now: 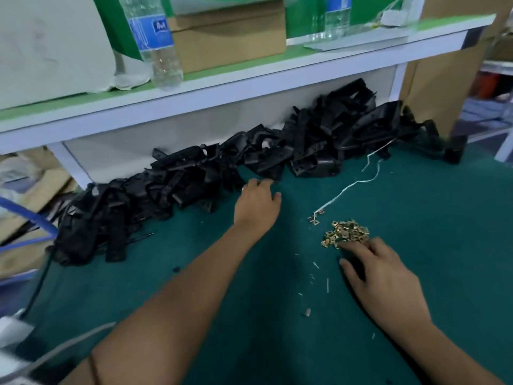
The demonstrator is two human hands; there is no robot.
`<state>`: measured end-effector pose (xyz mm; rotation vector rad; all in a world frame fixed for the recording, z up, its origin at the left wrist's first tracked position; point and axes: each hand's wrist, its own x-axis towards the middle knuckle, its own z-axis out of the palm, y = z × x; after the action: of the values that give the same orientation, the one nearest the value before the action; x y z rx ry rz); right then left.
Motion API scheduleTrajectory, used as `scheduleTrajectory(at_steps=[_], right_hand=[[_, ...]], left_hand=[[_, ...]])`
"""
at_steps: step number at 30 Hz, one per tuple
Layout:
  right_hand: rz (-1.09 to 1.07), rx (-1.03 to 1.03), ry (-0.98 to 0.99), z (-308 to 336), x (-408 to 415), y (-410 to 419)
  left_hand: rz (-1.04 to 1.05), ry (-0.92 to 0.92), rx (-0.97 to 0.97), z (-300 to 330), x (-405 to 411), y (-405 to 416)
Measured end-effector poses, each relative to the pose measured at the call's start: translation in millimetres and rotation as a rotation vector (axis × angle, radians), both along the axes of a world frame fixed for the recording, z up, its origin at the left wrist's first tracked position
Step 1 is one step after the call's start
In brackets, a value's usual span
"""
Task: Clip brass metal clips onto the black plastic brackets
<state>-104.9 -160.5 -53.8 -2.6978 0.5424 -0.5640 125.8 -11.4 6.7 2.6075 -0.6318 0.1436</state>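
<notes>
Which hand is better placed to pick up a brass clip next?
The right hand: its fingers already touch the near edge of the brass clips. The left hand is far off, reaching toward the black brackets.

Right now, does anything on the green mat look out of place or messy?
Yes. A loose white string trails across the mat from the black brackets toward the brass clips, and small pale scraps lie scattered below them.

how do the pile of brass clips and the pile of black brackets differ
The brass clips form a small shiny heap at the right hand's fingertips; the black brackets make a long, dark heap under the shelf, reached by the left hand. Both lie loose on the green mat.
</notes>
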Motion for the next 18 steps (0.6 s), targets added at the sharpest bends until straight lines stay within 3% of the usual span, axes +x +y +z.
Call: scheduleTrajectory(at_steps=[3,7,10,18], right_hand=[[0.000,-0.027,0.021,5.8,1.7,-0.1],[-0.004,0.085,-0.016,8.2,0.2,-2.4],[-0.009,0.123,-0.031,7.7,1.3,-4.8],[0.002,0.103,-0.029,2.7,2.0,-6.9]], left_hand=[[0.058,0.024,0.030,1.9,28.4,-42.3],[0.190,0.089,0.068,-8.1,56.4,-72.4],[0.207,0.084,0.193,-18.8,66.8,-75.2],[0.157,-0.056,0.058,-12.3,-21.4,-16.6]])
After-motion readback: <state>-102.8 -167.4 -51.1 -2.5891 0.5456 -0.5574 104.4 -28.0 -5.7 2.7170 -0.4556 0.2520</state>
